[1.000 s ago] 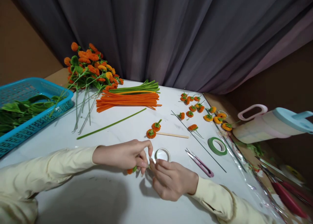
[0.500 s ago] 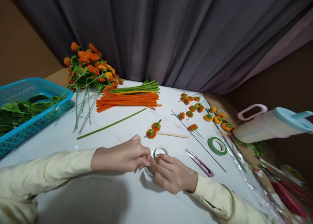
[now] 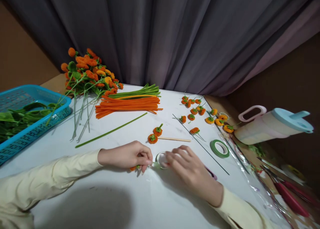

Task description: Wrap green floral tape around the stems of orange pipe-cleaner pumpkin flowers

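Observation:
My left hand (image 3: 130,156) is closed in a pinch above the table. A small orange chenille flower (image 3: 134,168) shows beneath its fingers, partly hidden by them. A pale strip of tape runs from these fingertips toward a tape roll (image 3: 161,160) standing at the middle. My right hand (image 3: 191,170) is beside that roll, its curled fingers blurred and overlapping the roll's right edge; whether they grip it is unclear. Under this hand, pink thread snips (image 3: 210,172) show only part of a handle. Two orange flower heads (image 3: 155,135) lie beyond, touching a thin wooden stick (image 3: 175,139).
Orange and green pipe cleaners (image 3: 128,104) lie at the back, near a bunch of orange flowers (image 3: 87,69). A blue basket (image 3: 60,112) with leaves stands left. Rightward are loose flower heads (image 3: 191,117), green tape (image 3: 220,148), a tumbler (image 3: 265,127) and red-handled pliers (image 3: 291,199).
My right hand has moved right and away from my left hand, now over the snips. The tape strip and the orange flower under my left fingers have come into view.

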`<state>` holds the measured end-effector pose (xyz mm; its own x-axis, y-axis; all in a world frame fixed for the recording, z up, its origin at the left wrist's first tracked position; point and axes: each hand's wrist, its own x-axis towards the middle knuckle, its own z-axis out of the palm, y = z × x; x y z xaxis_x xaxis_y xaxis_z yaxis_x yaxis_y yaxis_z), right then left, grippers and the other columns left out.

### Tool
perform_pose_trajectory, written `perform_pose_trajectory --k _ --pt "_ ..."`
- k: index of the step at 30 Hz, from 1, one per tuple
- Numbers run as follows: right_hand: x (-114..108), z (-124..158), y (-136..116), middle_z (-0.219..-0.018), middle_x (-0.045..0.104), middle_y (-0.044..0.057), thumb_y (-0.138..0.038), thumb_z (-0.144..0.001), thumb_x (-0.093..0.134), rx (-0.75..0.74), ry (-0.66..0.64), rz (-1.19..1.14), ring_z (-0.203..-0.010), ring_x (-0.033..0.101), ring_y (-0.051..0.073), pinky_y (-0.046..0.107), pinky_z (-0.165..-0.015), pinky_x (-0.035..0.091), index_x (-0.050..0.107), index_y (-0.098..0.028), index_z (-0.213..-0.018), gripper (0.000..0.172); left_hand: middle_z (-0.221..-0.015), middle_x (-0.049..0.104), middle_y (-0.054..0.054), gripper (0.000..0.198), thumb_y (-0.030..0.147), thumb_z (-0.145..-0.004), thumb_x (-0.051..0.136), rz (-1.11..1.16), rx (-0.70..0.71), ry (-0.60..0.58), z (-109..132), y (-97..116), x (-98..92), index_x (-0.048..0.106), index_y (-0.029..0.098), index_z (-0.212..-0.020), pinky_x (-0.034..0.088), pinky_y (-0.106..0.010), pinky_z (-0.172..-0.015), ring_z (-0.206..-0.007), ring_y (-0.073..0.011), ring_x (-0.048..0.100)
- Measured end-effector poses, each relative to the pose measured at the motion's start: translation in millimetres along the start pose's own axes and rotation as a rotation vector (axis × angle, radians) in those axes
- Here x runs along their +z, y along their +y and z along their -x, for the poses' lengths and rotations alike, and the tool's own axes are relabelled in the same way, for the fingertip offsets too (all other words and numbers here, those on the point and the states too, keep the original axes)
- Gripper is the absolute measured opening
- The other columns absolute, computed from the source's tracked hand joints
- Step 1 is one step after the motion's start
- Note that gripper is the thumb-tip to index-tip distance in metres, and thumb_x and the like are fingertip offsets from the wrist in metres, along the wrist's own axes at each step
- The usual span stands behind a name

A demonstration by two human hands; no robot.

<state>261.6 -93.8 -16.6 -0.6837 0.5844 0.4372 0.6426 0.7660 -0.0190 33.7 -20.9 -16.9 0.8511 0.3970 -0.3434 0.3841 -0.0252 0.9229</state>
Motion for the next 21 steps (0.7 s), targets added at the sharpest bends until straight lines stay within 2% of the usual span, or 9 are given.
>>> perform_pose_trajectory --k 2,4,7,11,14,16,18,21 --pt "-14.8 20.2 11.5 -0.078 0.068 0.008 -0.023 -0.098 0.042 0.189 -0.067 0.072 -0.072 0.059 0.021 0.036 -0.067 0.045 0.061 -0.013 -0.090 0.023 -0.066 0.062 -0.001 0.020 0.030 -0.088 0.052 0.062 0.006 0.010 -1.6 -3.1 1.3 0.058 0.014 -0.078 0.039 -0.019 -0.050 -0.053 -0.0095 0.053" --pt "-23.1 46.5 22.1 -0.079 0.067 0.008 -0.033 -0.098 0.040 0.315 -0.147 0.154 -0.071 0.059 0.021 0.034 -0.063 0.045 0.062 -0.016 -0.086 0.030 -0.066 0.062 -0.002 0.023 0.035 -0.088 0.054 0.152 0.018 0.009 -4.0 -7.0 3.3 0.057 0.013 -0.079 0.041 -0.021 -0.051 -0.055 -0.0104 0.055" --pt "-22.3 82.6 26.7 -0.085 0.065 0.011 -0.048 -0.096 0.039 0.438 -0.193 0.226 -0.070 0.059 0.021 0.033 -0.060 0.047 0.062 -0.016 -0.092 0.040 -0.065 0.063 -0.001 0.028 0.040 -0.085 0.059 0.280 0.029 0.009 -6.9 -12.4 6.6 0.057 0.013 -0.079 0.042 -0.021 -0.052 -0.057 -0.0113 0.057" --pt "-7.1 103.3 11.1 -0.097 0.063 0.015 -0.039 -0.099 0.033 0.524 -0.097 0.336 -0.081 0.059 0.024 0.035 -0.068 0.049 0.061 -0.011 -0.098 0.039 -0.066 0.066 -0.003 0.031 0.043 -0.083 0.062 0.381 0.007 0.023 -8.4 -17.0 9.7 0.057 0.013 -0.081 0.040 -0.021 -0.048 -0.056 -0.0124 0.059" --pt "3.8 105.4 -0.4 -0.098 0.063 0.017 -0.026 -0.100 0.028 0.566 -0.107 0.423 -0.084 0.058 0.026 0.038 -0.073 0.048 0.062 -0.008 -0.097 0.038 -0.065 0.068 -0.005 0.030 0.042 -0.082 0.063 0.408 0.007 0.052 -8.6 -17.5 11.1 0.057 0.012 -0.082 0.040 -0.023 -0.051 -0.056 -0.0131 0.059" --pt "7.4 106.6 -3.6 -0.098 0.064 0.018 -0.023 -0.100 0.026 0.616 -0.121 0.451 -0.083 0.057 0.028 0.041 -0.073 0.047 0.062 -0.007 -0.097 0.040 -0.064 0.068 -0.005 0.030 0.042 -0.082 0.063 0.417 0.019 0.073 -8.5 -16.5 12.1 0.057 0.012 -0.081 0.040 -0.023 -0.053 -0.056 -0.0131 0.059" --pt "6.2 107.8 -5.4 -0.098 0.064 0.019 -0.027 -0.100 0.026 0.707 -0.041 0.391 -0.083 0.058 0.029 0.042 -0.072 0.047 0.062 -0.008 -0.097 0.040 -0.063 0.068 -0.005 0.029 0.041 -0.082 0.063 0.414 0.029 0.086 -8.2 -14.8 13.8 0.057 0.012 -0.080 0.041 -0.024 -0.056 -0.057 -0.0132 0.059" --pt "-4.2 103.6 -14.9 -0.096 0.066 0.015 -0.038 -0.097 0.037 0.955 0.213 0.064 -0.084 0.061 0.026 0.038 -0.073 0.048 0.062 -0.015 -0.097 0.034 -0.062 0.066 -0.003 0.028 0.041 -0.083 0.061 0.393 0.052 0.125 -7.1 -12.5 17.8 0.056 0.013 -0.079 0.041 -0.024 -0.060 -0.059 -0.0132 0.059"
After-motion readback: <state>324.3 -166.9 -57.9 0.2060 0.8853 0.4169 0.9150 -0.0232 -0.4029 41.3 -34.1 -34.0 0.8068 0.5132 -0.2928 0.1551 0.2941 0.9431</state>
